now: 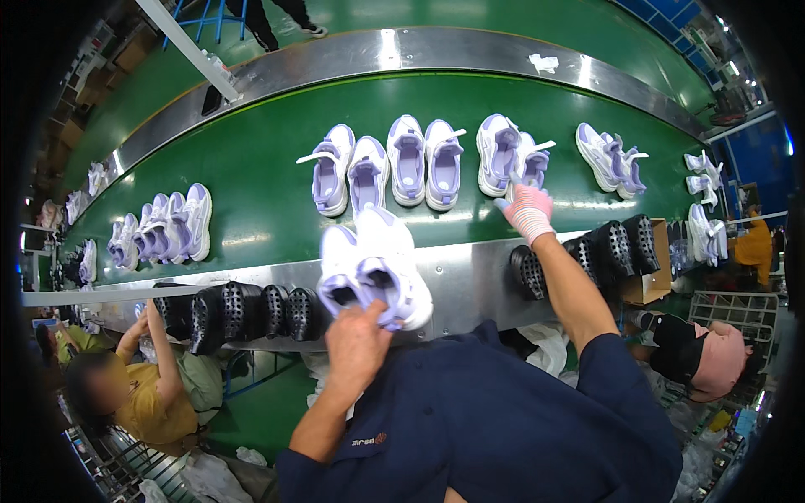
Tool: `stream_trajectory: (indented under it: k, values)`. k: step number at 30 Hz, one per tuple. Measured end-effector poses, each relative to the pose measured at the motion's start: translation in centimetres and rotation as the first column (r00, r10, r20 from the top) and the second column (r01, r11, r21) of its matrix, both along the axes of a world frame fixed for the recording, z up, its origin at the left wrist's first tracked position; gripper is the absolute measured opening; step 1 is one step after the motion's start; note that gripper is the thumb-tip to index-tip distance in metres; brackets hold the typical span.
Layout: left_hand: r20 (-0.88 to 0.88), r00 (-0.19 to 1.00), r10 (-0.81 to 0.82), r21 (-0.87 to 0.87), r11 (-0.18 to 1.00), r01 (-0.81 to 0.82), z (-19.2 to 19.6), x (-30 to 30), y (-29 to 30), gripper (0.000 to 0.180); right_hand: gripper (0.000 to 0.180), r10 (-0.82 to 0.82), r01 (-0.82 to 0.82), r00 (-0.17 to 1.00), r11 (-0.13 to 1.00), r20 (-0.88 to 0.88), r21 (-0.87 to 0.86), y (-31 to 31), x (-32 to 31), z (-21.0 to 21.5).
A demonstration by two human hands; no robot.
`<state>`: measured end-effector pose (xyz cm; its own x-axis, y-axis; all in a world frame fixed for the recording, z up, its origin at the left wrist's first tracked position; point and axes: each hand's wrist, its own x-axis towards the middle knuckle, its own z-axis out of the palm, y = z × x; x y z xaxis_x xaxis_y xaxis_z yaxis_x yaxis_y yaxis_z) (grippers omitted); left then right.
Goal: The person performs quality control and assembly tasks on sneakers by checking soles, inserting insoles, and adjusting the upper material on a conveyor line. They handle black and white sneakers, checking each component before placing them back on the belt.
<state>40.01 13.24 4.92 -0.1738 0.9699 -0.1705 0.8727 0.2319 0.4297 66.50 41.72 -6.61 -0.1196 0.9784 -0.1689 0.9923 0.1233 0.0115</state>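
My bare left hand point(359, 344) grips a pair of white and lilac sneakers point(390, 251) by their heels, over the metal edge of the green belt. The pair is slightly blurred. My right hand point(530, 211), in a pink and white striped glove, reaches over the belt with thumb and forefinger apart. Its fingertips are at the heel of a sneaker point(530, 158) with a loose strap, which stands beside its mate point(498, 142). Two more pairs stand left of there, including a lilac-lined sneaker point(407, 159) and a strapped one point(329, 172).
Black studded shoe-shaped forms point(243, 310) line the near metal ledge point(470, 272), with more black forms point(616, 247) right of my arm. More sneakers point(172, 225) stand at left, another pair point(605, 158) at right. A seated co-worker point(155, 390) is at left, another person point(713, 356) at right.
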Motion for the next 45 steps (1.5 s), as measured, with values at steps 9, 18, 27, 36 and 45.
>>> stream_trajectory:
  k: [9,18,27,36,45]
  values:
    - [-0.416,0.901,0.120,-0.052,0.987,-0.155,-2.6,-21.1,7.1,0.029,0.030,-0.009,0.002,0.985,0.999,-0.173,-0.043,7.0,2.4,-8.9]
    - [-0.600,0.798,-0.056,-0.336,0.923,-0.187,-11.4,-30.3,9.1,0.048,0.022,-0.063,0.058,0.993,0.997,0.100,0.047,13.5,8.4,-4.7]
    - [-0.446,0.851,-0.276,-0.146,0.961,0.234,-10.6,-12.1,17.2,0.070,0.046,0.415,-0.448,0.891,0.867,-0.184,-0.219,0.6,-15.4,-1.0]
    - [-0.263,0.960,-0.095,-0.050,0.995,0.084,-10.0,-9.5,18.5,0.033,0.015,0.398,-0.398,0.917,0.917,-0.014,0.015,5.1,-7.9,-6.9]
    - [-0.193,0.957,-0.216,-0.122,0.973,0.195,-5.1,2.6,8.4,0.034,0.017,0.130,-0.130,0.991,0.991,0.030,0.006,3.3,4.8,-1.3]
